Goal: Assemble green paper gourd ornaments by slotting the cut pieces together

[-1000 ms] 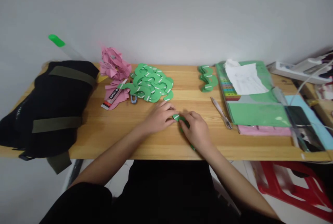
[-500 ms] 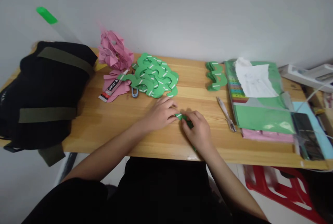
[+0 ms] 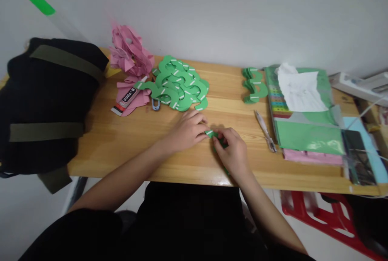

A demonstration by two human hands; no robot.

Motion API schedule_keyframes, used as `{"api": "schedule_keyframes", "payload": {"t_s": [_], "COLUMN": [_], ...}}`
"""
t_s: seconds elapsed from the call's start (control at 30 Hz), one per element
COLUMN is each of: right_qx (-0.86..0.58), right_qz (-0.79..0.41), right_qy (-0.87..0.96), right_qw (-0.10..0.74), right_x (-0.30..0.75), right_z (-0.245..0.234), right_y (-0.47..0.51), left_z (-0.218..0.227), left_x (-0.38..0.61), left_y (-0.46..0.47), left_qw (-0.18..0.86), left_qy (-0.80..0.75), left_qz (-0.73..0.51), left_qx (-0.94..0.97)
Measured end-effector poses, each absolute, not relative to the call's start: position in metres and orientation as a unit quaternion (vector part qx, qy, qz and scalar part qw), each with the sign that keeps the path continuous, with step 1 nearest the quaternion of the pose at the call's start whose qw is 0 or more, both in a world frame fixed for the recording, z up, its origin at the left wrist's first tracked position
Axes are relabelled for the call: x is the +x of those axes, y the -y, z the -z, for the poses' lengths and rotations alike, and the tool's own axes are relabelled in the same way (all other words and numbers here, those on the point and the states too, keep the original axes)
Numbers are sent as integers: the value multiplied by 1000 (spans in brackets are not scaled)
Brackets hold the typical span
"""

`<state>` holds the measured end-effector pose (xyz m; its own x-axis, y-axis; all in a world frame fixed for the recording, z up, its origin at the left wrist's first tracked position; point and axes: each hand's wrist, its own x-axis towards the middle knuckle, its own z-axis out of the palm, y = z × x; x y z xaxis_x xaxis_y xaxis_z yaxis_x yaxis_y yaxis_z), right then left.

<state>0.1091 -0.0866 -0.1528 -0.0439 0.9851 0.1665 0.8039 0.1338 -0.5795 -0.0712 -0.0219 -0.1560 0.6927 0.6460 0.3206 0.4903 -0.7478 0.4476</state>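
Observation:
My left hand (image 3: 187, 130) and my right hand (image 3: 233, 151) meet at the middle of the wooden table (image 3: 121, 139). Both pinch a small green paper piece (image 3: 212, 135) with a white strip on it, pressed against the tabletop. Most of the piece is hidden under my right fingers. Just beyond my left hand lies a pile of green curved cut-outs (image 3: 177, 85) with white strips. A smaller stack of green cut-outs (image 3: 254, 85) sits further right.
A black bag (image 3: 45, 103) fills the table's left end. Pink paper scraps (image 3: 129, 56) and a glue tube (image 3: 125, 100) lie behind it. A pen (image 3: 264, 130), coloured paper sheets (image 3: 303, 131) and a phone (image 3: 357, 155) lie on the right. A red stool (image 3: 327, 220) stands below.
The view has shifted, so the table's contents sit slightly differently in frame. Both hands stay together on the green piece with only small finger movements.

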Motion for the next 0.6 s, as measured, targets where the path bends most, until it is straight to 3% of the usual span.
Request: {"api": "schedule_keyframes", "payload": {"t_s": [0.6], "right_qx": [-641], "right_qz": [-149], "right_qy": [709], "right_qw": [253], "right_x": [108], "right_z": [150], "right_y": [90], "left_z": [157], "left_x": [-71], "left_y": [23], "left_qw": [151], "left_qy": [-311], "left_qz": [-238], "left_qx": [907]}}
